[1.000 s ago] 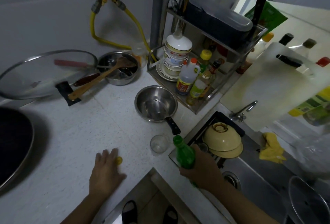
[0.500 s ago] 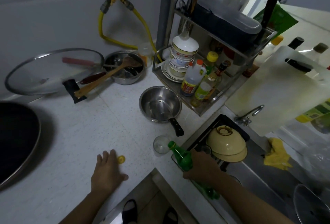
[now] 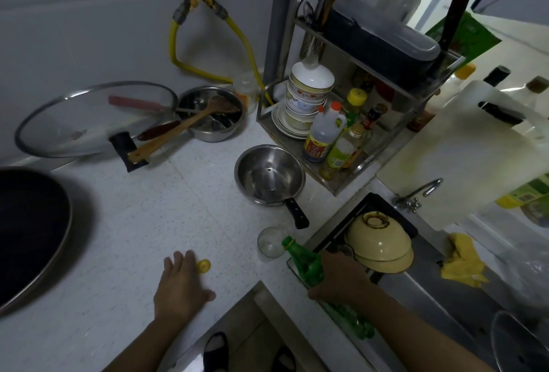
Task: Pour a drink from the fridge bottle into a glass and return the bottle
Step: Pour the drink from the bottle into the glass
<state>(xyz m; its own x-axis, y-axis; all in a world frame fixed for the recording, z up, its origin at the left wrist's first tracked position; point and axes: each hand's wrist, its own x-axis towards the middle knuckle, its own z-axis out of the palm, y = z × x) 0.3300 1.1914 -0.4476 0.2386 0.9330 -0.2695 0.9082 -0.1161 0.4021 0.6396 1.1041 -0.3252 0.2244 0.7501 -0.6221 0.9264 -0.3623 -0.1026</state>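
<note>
My right hand [image 3: 341, 278] grips a green plastic bottle [image 3: 306, 264] around its middle. The bottle is uncapped and tilted steeply, its mouth right at the rim of a small clear glass [image 3: 271, 242] that stands on the white counter [image 3: 133, 238]. I cannot make out any liquid in the glass. My left hand [image 3: 179, 288] rests flat on the counter with its fingers spread, and the bottle's yellow cap [image 3: 204, 266] lies at its fingertips.
A steel saucepan [image 3: 269, 174] with a black handle sits just behind the glass. To the right is the sink [image 3: 416, 282], holding stacked yellow bowls [image 3: 380, 245]. A dish rack [image 3: 350, 122] with bottles and bowls stands behind. A dark wok [image 3: 26, 229] lies at the far left.
The bottle has gone from nearly upright to steeply tilted, and its mouth has come down to the glass rim. My left hand has stayed on the counter by the cap.
</note>
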